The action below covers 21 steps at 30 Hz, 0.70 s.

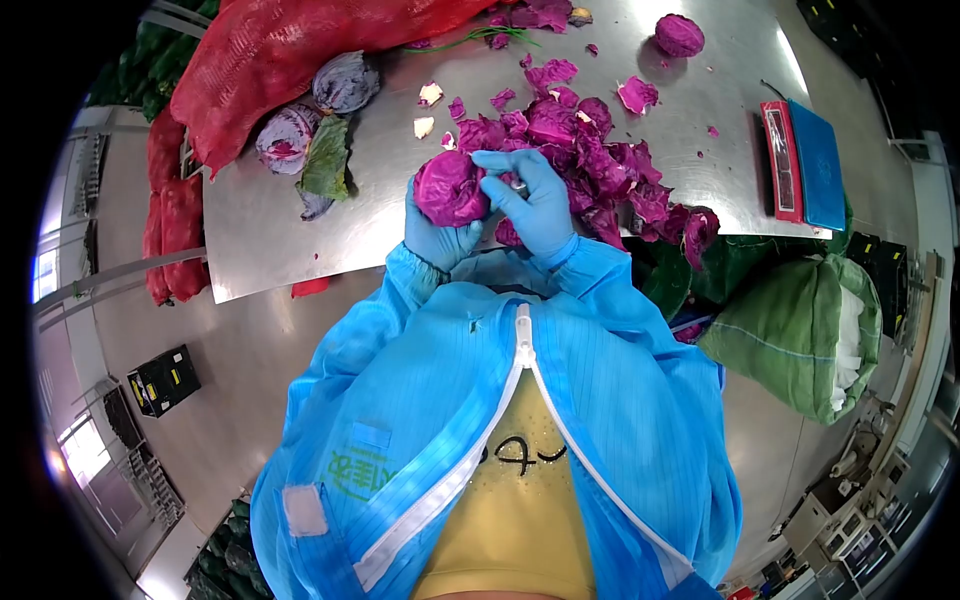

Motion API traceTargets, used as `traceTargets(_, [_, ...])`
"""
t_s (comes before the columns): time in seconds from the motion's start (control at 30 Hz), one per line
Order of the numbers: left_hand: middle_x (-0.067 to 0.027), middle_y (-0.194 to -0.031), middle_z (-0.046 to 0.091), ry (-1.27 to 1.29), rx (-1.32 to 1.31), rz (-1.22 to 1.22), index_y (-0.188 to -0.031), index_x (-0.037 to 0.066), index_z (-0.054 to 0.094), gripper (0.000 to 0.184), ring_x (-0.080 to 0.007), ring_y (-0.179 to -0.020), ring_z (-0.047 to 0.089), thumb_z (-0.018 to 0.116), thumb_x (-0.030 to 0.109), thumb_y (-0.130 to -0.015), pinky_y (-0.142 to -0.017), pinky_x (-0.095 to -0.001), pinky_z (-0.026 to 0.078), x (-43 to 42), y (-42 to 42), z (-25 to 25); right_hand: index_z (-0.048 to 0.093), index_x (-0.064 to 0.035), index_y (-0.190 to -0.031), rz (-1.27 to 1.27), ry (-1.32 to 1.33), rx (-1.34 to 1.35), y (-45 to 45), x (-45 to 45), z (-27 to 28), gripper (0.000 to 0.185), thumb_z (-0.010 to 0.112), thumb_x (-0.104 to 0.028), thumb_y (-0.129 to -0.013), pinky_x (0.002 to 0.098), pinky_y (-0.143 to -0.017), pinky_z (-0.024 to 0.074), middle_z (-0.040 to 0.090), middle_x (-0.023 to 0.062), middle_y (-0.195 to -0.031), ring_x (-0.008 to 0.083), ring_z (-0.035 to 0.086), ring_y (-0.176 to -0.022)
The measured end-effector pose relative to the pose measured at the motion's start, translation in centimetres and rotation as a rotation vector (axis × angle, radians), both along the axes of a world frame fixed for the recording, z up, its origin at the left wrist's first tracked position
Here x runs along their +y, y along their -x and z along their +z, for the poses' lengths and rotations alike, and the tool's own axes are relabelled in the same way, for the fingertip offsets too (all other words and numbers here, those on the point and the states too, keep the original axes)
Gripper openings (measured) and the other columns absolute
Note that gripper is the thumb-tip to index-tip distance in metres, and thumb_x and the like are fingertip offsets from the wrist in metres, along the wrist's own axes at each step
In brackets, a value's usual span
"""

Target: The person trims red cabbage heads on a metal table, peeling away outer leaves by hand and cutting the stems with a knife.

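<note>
My left hand [434, 238], in a blue glove, cups a peeled red cabbage [449, 188] from below and from its left side, above the near edge of the metal table. At the cabbage's right side is my gloved right hand [541, 203], its fingers curled and the fingertips by the leaves. Between thumb and forefinger a small shiny bit shows, too little to name. A heap of loose purple cabbage leaves [610, 170] lies beyond and to the right of this hand.
A red mesh sack [270, 75] lies at the back left, with two unpeeled cabbages [346, 82] beside it. Another peeled cabbage [679, 35] sits at the back right. Red and blue boxes [822, 165] stand at the right edge. A green sack [790, 330] is below.
</note>
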<state>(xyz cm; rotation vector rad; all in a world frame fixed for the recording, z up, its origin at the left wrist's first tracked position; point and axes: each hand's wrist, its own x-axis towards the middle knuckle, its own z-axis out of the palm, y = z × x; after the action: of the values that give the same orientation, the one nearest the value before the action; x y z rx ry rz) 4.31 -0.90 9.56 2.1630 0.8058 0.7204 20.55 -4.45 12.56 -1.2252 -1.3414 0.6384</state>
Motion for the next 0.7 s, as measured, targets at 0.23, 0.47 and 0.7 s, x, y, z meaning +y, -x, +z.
traceTargets(0.23, [-0.0062,-0.120,0.055,1.296,-0.955,-0.161,-0.125,0.011,0.047,0.052,-0.0199,-0.113,0.051,0.061,0.034,-0.080,-0.089,-0.0320,0.045,0.4,0.0,-1.7,0.064,-0.0055,-0.100,0.016,0.152,-0.102,0.5,-0.9,0.4,0.024,0.067,-0.017,-0.079,0.0305,-0.065,0.0459,0.053,0.0083,-0.087,0.0204,0.056,-0.074])
traceTargets(0.47, [-0.0169,-0.131,0.045,2.067,-1.381,-0.388,-0.134,0.009,0.037,0.072,-0.0343,-0.116,0.047,0.040,0.062,-0.085,-0.083,-0.0439,0.052,0.3,0.2,-2.1,0.058,-0.0027,-0.105,-0.017,0.448,1.044,-1.9,0.8,-1.6,0.023,0.064,-0.010,-0.084,0.0229,-0.048,0.0416,0.058,0.0024,-0.075,0.0077,0.050,-0.055])
traceTargets(0.7, [-0.0169,-0.126,0.049,1.992,-1.275,0.095,-0.134,0.007,0.038,0.073,-0.0344,-0.112,0.051,0.042,0.063,-0.085,-0.086,-0.0415,0.050,-0.3,-0.4,-0.9,0.054,-0.0024,-0.116,-0.120,0.582,0.651,-0.9,-0.5,-3.0,0.037,0.067,-0.010,-0.082,0.0237,-0.049,0.0445,0.062,0.0044,-0.083,0.0103,0.054,-0.059])
